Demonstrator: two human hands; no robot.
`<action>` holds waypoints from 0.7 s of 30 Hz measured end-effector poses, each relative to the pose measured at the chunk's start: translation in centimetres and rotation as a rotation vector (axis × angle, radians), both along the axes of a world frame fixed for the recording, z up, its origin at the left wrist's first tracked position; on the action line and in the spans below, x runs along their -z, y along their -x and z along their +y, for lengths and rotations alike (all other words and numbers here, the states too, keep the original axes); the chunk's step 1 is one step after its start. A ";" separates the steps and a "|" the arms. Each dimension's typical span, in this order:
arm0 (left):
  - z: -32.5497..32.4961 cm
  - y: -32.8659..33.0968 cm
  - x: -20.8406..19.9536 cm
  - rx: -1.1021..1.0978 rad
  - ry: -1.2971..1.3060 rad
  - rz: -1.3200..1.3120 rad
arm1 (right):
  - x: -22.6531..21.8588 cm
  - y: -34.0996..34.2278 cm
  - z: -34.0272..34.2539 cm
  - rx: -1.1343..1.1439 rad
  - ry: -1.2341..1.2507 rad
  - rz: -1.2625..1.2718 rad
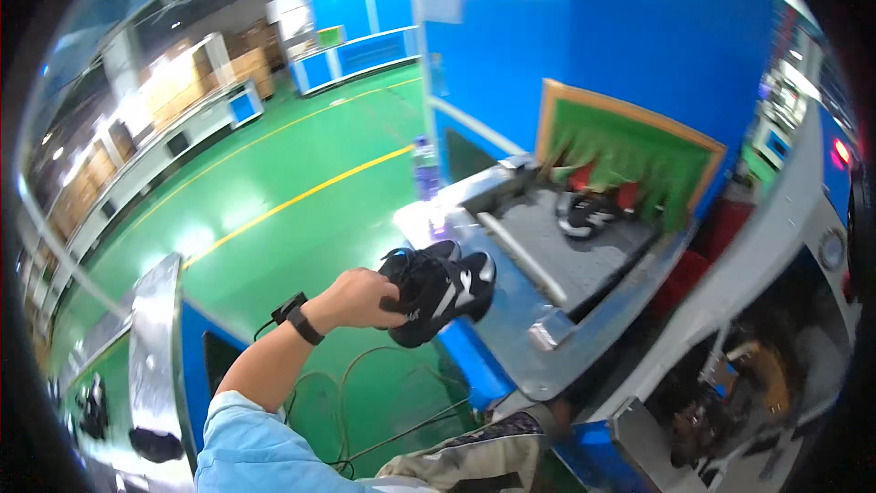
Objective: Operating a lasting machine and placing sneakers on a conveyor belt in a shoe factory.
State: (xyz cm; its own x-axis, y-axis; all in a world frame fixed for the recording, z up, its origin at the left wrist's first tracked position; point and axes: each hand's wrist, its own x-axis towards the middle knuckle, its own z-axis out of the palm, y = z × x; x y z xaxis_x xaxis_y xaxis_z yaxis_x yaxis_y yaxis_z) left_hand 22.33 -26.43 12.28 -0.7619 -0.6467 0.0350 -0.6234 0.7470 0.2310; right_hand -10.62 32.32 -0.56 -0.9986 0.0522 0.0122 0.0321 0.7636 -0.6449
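From the lower left, my left arm in a light blue sleeve reaches out, with a dark band on the wrist. My left hand (pixel 354 299) is closed on a pair of black sneakers (pixel 461 288) with white markings, gripped at the heel end. The shoes are held side by side, their toes pointing right, over the near left edge of a metal table (pixel 520 351). Further back, another black and white sneaker (pixel 586 215) lies on a grey conveyor belt (pixel 566 265) in front of a green fringed curtain (pixel 620 151). My right hand is out of view.
A blue machine housing (pixel 593 27) rises behind the belt. On the table lies a small silvery block (pixel 552 327); a purple bottle (pixel 425 169) stands by its far corner. Another machine (pixel 757 374) is at right. Cables (pixel 342 393) trail across the green floor. Dark shoes (pixel 155 445) rest lower left.
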 end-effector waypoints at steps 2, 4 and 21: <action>2.9 -6.6 -0.8 -0.049 0.044 -0.004 | 3.9 1.2 -0.5 -0.209 -0.130 0.204; 6.6 -14.0 -1.7 -0.080 0.087 0.051 | 4.3 1.5 -2.3 -0.457 -0.194 0.366; 18.8 -50.2 -9.4 -1.781 1.026 0.084 | -0.5 -1.8 -5.0 -0.769 -0.284 0.787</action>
State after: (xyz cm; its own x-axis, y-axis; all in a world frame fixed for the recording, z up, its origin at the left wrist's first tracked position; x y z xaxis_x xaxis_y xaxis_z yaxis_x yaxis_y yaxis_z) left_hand 72.52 -7.58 21.64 0.5714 -0.2428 0.7839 -0.6683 -0.6921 0.2728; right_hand -8.79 27.29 -0.10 -0.4741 -0.6760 0.5642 -0.8461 0.5272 -0.0792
